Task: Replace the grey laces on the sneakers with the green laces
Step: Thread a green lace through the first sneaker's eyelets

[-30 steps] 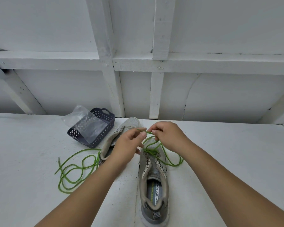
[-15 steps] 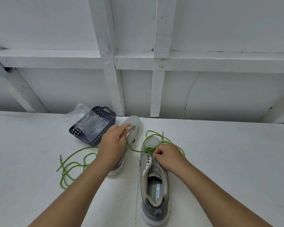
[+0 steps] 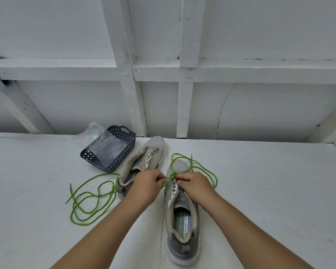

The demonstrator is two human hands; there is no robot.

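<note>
- Near sneaker point(image 3: 183, 216) stands on counter point(image 3: 260, 191), toe away.
- Right hand point(image 3: 197, 186) fingers pinch green lace point(image 3: 206, 169) over its eyelets.
- Left hand point(image 3: 146, 186) fingers pinch same lace, just left.
- Second sneaker point(image 3: 147, 158) beyond left fingers.

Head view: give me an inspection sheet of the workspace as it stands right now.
Surface: white table, scuffed.
Job's things: right sneaker upright, green lace at its lower eyelets, loops over the toe; left sneaker unlaced, leaning; spare green lace loose beside it. Grey laces: nothing seen.
Clutter: grey basket holding a clear plastic bag.
Grippers: left hand and right hand each pinch the green lace.
Cables: nothing seen.
Surroundings: white framed wall.
</note>
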